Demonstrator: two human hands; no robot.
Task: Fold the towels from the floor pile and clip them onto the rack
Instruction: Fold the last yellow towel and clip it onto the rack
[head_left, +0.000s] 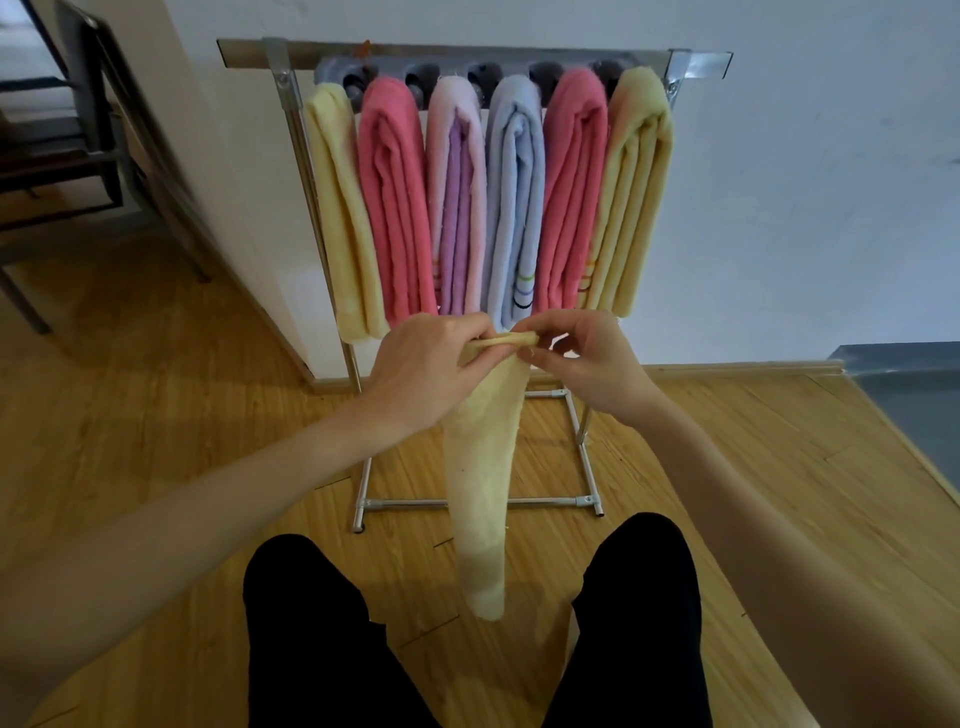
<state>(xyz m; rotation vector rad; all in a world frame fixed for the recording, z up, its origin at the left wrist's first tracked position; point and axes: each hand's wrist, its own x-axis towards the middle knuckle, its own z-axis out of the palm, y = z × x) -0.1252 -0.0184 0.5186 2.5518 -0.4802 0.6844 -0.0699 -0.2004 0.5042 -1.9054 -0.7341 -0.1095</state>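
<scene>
Black trousers fill the bottom of my view, knees apart, and between them hangs the yellow towel (480, 467), folded into a long narrow strip whose long axis runs straight down from the hands toward the wooden floor (156, 415). Up at its top edge, I've got the left hand (423, 364) gripping the fold from the left, fingers curled round the cloth, and the right hand (582, 358) pinching the same edge from the right; both are clamped on it, fingertips nearly meeting. Neither hand is nearer the rack (291, 104), they sit level, just below the hanging row. Beyond them I count six folded towels clipped up: two yellow, at either end, two pink, one lilac, one pale blue. One towel in hand makes seven. To my eye the lift goes up and forward, though which clip is free I can't make out.
</scene>
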